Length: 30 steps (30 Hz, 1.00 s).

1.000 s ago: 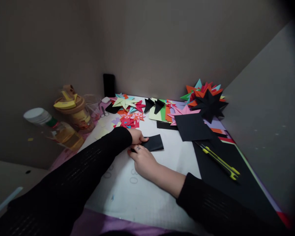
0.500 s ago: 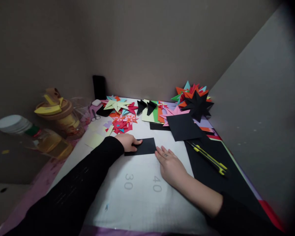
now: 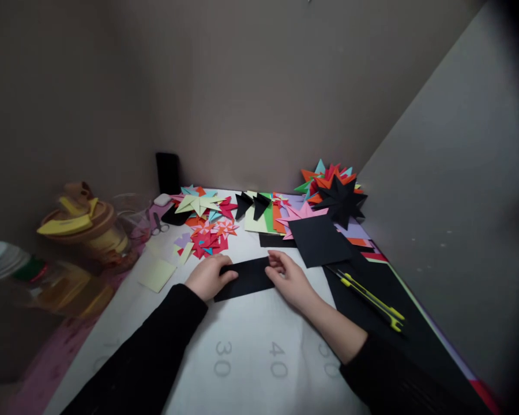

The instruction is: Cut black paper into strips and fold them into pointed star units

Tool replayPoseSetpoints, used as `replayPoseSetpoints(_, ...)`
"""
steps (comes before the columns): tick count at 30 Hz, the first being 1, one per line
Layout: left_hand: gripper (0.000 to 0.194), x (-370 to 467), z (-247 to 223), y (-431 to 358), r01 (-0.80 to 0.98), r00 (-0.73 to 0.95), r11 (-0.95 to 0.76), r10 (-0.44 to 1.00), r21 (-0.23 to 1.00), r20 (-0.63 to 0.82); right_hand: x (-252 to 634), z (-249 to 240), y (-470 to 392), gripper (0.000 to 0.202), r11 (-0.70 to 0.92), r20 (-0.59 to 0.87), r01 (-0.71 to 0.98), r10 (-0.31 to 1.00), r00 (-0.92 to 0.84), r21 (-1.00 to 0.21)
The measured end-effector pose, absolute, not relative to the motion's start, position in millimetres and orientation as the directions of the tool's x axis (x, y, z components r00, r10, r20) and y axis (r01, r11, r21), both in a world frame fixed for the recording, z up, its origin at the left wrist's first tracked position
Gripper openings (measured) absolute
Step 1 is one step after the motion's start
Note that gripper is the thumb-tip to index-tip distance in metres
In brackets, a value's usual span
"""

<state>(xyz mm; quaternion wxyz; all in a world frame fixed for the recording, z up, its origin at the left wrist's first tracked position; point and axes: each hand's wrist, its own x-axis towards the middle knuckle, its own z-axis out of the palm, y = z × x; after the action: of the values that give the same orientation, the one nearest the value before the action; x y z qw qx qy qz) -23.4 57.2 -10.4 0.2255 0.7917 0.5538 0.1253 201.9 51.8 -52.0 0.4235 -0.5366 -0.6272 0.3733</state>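
Observation:
A black paper rectangle (image 3: 247, 280) is held near the middle of the white mat (image 3: 225, 323), tilted with its right end farther back. My left hand (image 3: 208, 278) grips its left end, thumb on top. At the right end my right hand (image 3: 290, 279) pinches the sheet between thumb and curled fingers. Behind my right hand lies a black square of paper (image 3: 320, 241). A yellow craft knife (image 3: 372, 300) rests on a large black sheet (image 3: 354, 323) to the right. Two folded black pieces (image 3: 262, 206) sit farther back.
Folded paper stars (image 3: 199, 203) and red pieces (image 3: 208, 239) cluster back left, near small scissors (image 3: 158, 223). Black and coloured stars (image 3: 341, 199) stand back right against the wall. A lidded bottle (image 3: 64, 285) and a brown-lidded cup (image 3: 90, 230) stand left. A phone (image 3: 168, 173) leans behind.
My right hand has gone from lying flat beside the paper to pinching its right end. My left hand has shifted to the paper's left end. The paper is now tilted. The view has tipped upward.

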Motion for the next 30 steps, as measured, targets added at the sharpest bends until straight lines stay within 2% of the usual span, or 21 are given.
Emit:
replayPoseSetpoints(2, 0.022, -20.9, -7.5, 54.3, 0.719, 0.352, -0.271, 0.936, 0.640, 0.001, 201.7, -51.9, 49.9, 0.037, 0.097, 0.086, 0.201, 0.994, -0.060, -0.975)
replayPoseSetpoints(5, 0.023, -14.9, -1.5, 47.2, 0.568, 0.341, -0.197, 0.940, 0.799, -0.010, 206.7, -44.4, 46.9, 0.017, 0.076, 0.070, 0.102, 0.996, -0.062, -0.992)
replayPoseSetpoints(10, 0.024, -9.3, -2.3, 41.1, 0.390, 0.195, 0.000, 0.977, 0.921, -0.083, 214.0, -34.1, 44.1, 0.033, 0.097, 0.100, 0.107, 0.995, 0.022, -0.989)
replayPoseSetpoints(15, 0.021, -8.1, -10.7, 43.4, 0.294, 0.015, 0.038, 0.999, 0.955, -0.044, 214.6, -31.4, 39.2, 0.032, 0.125, 0.132, 0.116, 0.990, 0.054, -0.985)
replayPoseSetpoints(19, 0.023, -8.0, -15.5, 44.3, 0.248, -0.060, 0.070, 0.997, 0.966, -0.056, 214.5, -31.2, 37.3, 0.030, 0.138, 0.149, 0.146, 0.986, 0.070, -0.980)
replayPoseSetpoints(25, 0.024, -6.6, -18.4, 41.1, 0.071, -0.096, 0.135, 0.987, 0.988, -0.128, 216.1, -40.6, 41.3, 0.029, 0.113, 0.129, 0.112, 0.980, 0.153, -0.987)
replayPoseSetpoints(30, 0.020, -3.9, -15.2, 37.3, 0.041, -0.112, 0.135, 0.985, 0.990, -0.130, 215.9, -49.1, 45.1, 0.031, 0.089, 0.095, 0.043, 0.980, 0.176, -0.995)
